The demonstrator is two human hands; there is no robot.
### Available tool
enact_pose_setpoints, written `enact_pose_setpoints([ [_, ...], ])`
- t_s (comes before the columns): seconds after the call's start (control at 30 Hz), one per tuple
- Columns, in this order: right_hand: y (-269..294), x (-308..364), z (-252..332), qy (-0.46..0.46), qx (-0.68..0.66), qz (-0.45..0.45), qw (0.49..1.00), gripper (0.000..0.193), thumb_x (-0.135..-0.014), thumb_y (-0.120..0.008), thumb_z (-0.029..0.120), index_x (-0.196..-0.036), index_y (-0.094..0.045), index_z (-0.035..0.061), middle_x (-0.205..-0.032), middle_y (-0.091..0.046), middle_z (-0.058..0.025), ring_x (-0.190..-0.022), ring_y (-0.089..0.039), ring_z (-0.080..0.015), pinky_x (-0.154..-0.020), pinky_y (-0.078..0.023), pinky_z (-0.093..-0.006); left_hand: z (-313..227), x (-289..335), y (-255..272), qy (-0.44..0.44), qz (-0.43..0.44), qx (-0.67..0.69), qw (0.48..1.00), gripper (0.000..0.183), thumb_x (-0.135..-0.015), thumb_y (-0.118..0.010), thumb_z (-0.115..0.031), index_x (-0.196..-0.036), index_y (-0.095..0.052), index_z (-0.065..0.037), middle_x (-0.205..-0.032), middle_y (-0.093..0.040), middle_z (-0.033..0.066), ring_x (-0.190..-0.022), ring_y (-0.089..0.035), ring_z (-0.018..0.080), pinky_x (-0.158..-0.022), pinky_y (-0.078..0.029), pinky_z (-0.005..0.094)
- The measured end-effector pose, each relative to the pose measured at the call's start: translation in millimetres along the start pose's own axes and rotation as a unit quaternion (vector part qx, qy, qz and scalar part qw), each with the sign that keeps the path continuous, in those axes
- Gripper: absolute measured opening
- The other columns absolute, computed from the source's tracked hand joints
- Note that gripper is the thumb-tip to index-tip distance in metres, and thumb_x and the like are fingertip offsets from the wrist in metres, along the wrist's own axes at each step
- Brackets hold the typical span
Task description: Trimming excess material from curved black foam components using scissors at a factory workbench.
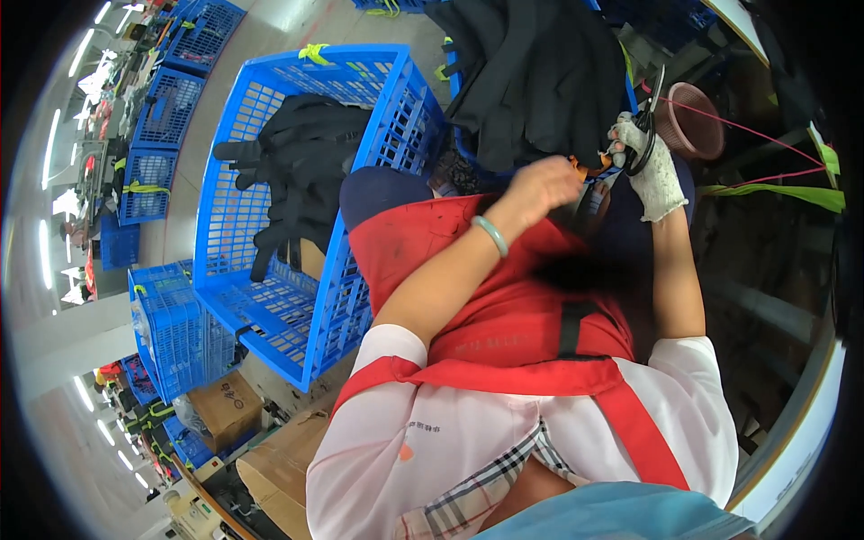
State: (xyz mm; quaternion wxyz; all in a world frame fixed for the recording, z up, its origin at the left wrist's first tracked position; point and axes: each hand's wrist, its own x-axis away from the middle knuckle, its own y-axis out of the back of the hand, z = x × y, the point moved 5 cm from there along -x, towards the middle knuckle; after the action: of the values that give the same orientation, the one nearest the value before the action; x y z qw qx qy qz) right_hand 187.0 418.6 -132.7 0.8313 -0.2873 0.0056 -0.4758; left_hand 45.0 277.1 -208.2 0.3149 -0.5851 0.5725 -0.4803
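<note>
My right hand (655, 175), in a white knitted glove, grips a pair of scissors (643, 155) with black handles, the metal blades pointing up and away. Beside it on the left is my bare left hand (543, 191), a pale green bangle on its wrist. Its fingers are drawn together and slightly blurred at a small orange piece (587, 167); what they pinch is unclear. Below the hands, a smeared black shape (585, 270) shows over my red apron (486, 324). Just beyond them, black fabric strips (531, 81) are heaped over a blue crate.
A large blue crate (310, 355) with more black strips (310, 144) stands at my left. A pink basket (691, 121) sits beyond my right hand, with pink cords (747, 132) and a yellow-green strap (774, 193) nearby. Stacked blue crates (180, 315) and cardboard boxes (225, 409) stand farther left.
</note>
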Motion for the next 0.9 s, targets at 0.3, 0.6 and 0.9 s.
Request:
enact_pose_setpoints([
  [0.3,-14,-2,-18,-0.018,0.053,0.027,0.998,0.025,-0.082,-0.071,0.016,-0.100,-0.057,0.0056,-0.083,-0.060,-0.0041,-0.064,-0.057,-0.0085,-0.055,-0.045,-0.0214,-72,94,-71,-0.086,-0.065,-0.411,0.905,0.028,-0.087,-0.063,-0.004,-0.114,-0.061,0.003,-0.101,-0.067,0.0104,-0.093,-0.065,0.0154,-0.083,-0.052,0.0270],
  [0.6,-78,-145,-49,0.030,0.283,-0.003,0.959,0.024,-0.085,-0.069,0.024,-0.095,-0.064,0.0032,-0.076,-0.063,-0.0035,-0.065,-0.058,-0.0132,-0.067,-0.046,-0.0265,-297,318,37,-0.324,-0.420,-0.401,0.747,0.026,-0.091,-0.060,-0.007,-0.115,-0.060,0.003,-0.101,-0.066,0.0125,-0.086,-0.067,0.0189,-0.077,-0.054,0.0277],
  [0.9,-75,-268,-65,-0.031,0.436,-0.098,0.894,0.030,-0.083,-0.071,0.015,-0.111,-0.066,0.0059,-0.090,-0.067,0.0004,-0.078,-0.063,-0.0143,-0.073,-0.048,-0.0260,-257,369,229,-0.085,-0.540,-0.339,0.766,0.027,-0.089,-0.064,-0.019,-0.111,-0.063,-0.002,-0.099,-0.066,0.0115,-0.080,-0.066,0.0193,-0.067,-0.055,0.0296],
])
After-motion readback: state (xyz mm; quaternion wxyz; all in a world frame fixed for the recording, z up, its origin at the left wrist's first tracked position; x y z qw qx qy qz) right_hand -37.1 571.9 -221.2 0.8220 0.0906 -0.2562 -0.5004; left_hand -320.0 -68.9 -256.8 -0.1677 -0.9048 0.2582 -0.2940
